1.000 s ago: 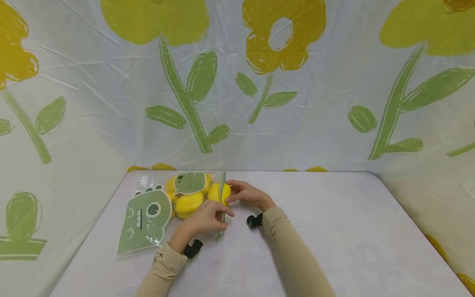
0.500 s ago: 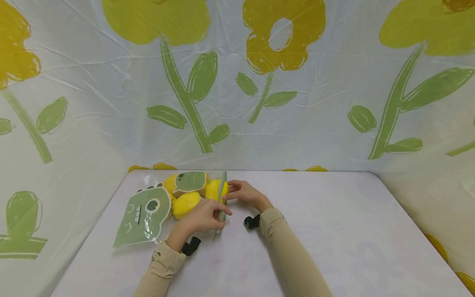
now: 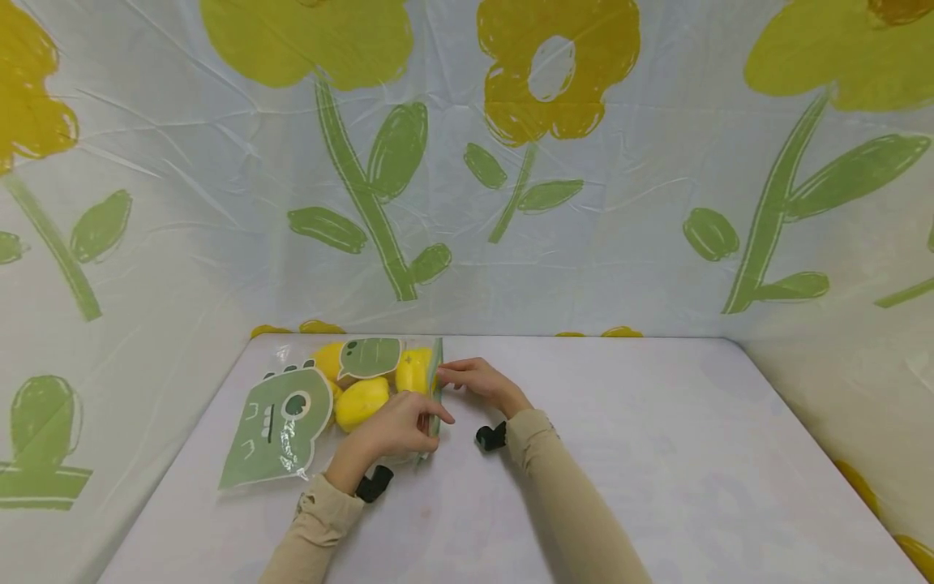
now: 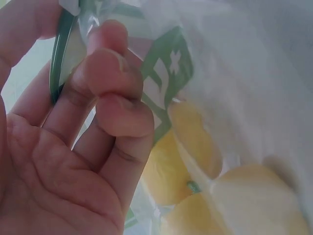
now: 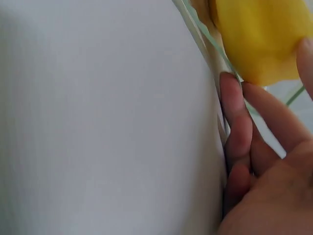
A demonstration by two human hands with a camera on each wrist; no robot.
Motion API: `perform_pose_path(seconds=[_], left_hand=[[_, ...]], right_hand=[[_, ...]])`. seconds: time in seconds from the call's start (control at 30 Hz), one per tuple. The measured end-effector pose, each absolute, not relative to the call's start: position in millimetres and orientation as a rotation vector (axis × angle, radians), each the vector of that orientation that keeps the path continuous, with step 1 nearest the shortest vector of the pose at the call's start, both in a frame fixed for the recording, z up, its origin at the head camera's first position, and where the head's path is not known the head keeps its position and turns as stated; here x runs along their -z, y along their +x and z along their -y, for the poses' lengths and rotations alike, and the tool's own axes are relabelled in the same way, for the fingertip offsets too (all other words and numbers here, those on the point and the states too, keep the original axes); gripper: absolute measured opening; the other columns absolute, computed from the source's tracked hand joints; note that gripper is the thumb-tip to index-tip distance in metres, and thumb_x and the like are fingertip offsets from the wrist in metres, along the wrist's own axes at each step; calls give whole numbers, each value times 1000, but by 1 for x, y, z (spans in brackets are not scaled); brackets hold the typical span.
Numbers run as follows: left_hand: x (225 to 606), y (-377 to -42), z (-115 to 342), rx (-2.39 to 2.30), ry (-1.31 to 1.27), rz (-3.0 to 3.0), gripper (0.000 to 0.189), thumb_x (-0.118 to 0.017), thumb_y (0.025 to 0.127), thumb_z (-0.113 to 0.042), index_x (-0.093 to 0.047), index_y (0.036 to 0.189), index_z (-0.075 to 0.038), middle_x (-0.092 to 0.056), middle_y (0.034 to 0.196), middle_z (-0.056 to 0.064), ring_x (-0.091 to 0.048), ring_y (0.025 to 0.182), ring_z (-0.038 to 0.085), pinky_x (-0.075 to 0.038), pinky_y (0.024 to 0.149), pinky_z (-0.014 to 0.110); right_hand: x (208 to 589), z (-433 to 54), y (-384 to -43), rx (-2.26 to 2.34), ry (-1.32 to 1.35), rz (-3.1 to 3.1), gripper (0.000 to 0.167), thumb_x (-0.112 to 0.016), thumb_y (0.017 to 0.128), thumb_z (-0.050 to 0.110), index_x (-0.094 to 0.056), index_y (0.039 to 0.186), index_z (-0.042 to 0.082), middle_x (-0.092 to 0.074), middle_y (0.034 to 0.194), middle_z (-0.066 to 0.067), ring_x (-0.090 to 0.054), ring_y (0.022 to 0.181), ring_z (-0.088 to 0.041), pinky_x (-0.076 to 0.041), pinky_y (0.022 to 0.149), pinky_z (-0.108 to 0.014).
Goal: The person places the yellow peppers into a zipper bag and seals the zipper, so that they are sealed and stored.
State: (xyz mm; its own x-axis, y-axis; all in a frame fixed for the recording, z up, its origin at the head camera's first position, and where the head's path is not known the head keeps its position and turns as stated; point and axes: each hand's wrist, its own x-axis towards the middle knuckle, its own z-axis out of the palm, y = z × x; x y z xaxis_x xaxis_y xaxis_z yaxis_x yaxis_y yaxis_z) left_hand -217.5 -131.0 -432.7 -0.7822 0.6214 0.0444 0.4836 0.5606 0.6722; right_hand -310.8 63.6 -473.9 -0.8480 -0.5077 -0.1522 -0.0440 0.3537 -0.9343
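A clear zip bag (image 3: 273,474) with a green monster print lies at the back left of the table, several yellow bell peppers (image 3: 362,403) inside it. My left hand (image 3: 396,424) holds the edge of its mouth with curled fingers; the green-edged strip (image 4: 61,54) shows among them in the left wrist view. At the mouth, my right hand (image 3: 485,383) reaches in from the right. Its thumb and fingertips touch the end of one yellow bell pepper (image 5: 266,39), which sits just inside the opening. Some of that hand's fingers (image 5: 239,132) lie along the bag's edge.
A white table (image 3: 642,454) spreads out to the right and in front. Behind it hangs a flower-printed cloth (image 3: 620,243). Black wrist cameras (image 3: 375,483) sit below both hands.
The pepper at the mouth has moved left, further into the bag, and the right hand has followed a little. The left hand still holds the bag edge, having shifted slightly left.
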Motion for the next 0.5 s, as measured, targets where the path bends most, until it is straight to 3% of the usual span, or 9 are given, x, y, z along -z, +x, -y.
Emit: perform_pose_path(seconds=[0.2,0.5], left_hand=[[432,-217,130,-1002,940,-2616,33,-68,72,0,-77,103,-4,-52,57,-10,-45,51,3,-39,50,21],[431,-216,131,-951,939,-2642,31,-70,74,-2,-77,104,-6,-53,58,-10,-46,51,4,-41,51,23]], right_hand=[[472,-54,-306,1529,-375,-2307,33,-62,94,32,-75,98,2,-70,94,-7,-55,87,-20,-42,75,-29],[471,-40,-298,1469,-266,-2464,28,-68,81,28,-76,88,2,-69,81,-12,-50,72,-15,-38,65,-25]])
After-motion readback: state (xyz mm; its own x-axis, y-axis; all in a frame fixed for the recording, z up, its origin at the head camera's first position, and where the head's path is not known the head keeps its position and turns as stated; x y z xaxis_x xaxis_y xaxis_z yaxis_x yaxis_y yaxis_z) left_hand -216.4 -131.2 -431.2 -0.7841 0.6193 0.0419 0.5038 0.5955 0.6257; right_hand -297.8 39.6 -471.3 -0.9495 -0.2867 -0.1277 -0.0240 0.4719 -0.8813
